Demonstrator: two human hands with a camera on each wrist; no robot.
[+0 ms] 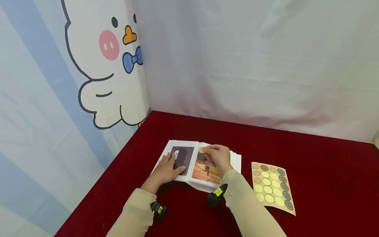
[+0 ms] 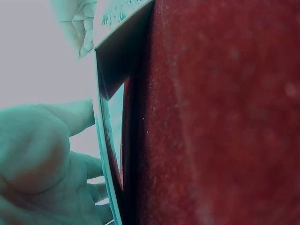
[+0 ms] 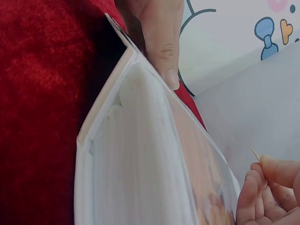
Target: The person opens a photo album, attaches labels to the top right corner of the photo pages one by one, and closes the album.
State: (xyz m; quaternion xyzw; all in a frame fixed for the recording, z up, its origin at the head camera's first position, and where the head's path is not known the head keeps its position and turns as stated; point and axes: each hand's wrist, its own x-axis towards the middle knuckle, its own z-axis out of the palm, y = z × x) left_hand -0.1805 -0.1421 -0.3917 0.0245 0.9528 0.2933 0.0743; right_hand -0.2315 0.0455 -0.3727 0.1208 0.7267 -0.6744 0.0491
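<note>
With the photo album (image 1: 189, 164) lying open on the red table (image 1: 311, 158), the left hand (image 1: 167, 169) presses its left page flat with straight fingers, while the right hand (image 1: 217, 158) pinches a round sticker (image 1: 202, 150) just over the right page, not yet stuck down; many stickers remain on the sticker sheet (image 1: 272, 186) at right.

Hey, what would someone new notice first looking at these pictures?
Probably the open photo album in the middle of the red table: the left hand presses flat on its left page while the right hand pinches a small round sticker over the right page. A sticker sheet lies just to the right.
</note>
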